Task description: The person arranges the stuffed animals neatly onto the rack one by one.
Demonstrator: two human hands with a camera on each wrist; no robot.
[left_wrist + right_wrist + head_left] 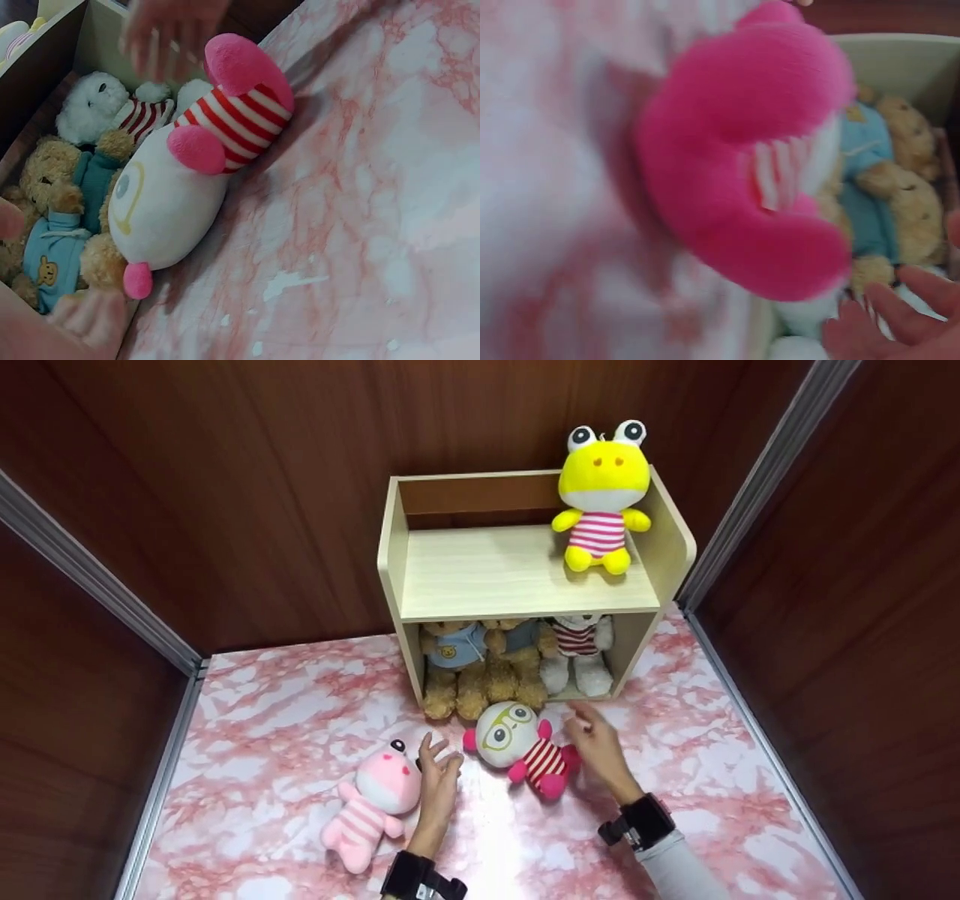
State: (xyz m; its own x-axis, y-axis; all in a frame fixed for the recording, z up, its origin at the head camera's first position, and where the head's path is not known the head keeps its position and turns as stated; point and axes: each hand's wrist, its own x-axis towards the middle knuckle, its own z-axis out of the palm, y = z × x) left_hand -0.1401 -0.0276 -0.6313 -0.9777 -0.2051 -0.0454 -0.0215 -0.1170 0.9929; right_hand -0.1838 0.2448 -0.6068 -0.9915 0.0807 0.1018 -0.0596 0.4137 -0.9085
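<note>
A plush toy with a white head, green glasses and a red-striped body lies on its back in front of the shelf. My left hand hovers by its head, fingers apart and holding nothing. Beside that hand, on the left, lies a pink plush toy with a striped body. My right hand is near the white-headed toy's pink legs, its fingers loosely bent with nothing in them. Whether either hand touches a toy is hard to tell.
A pale wooden shelf stands against the back wall. On top sits a yellow frog plush. In the lower compartment are two brown teddy bears and a white bear in a striped top. Dark wood panels enclose the marbled pink floor.
</note>
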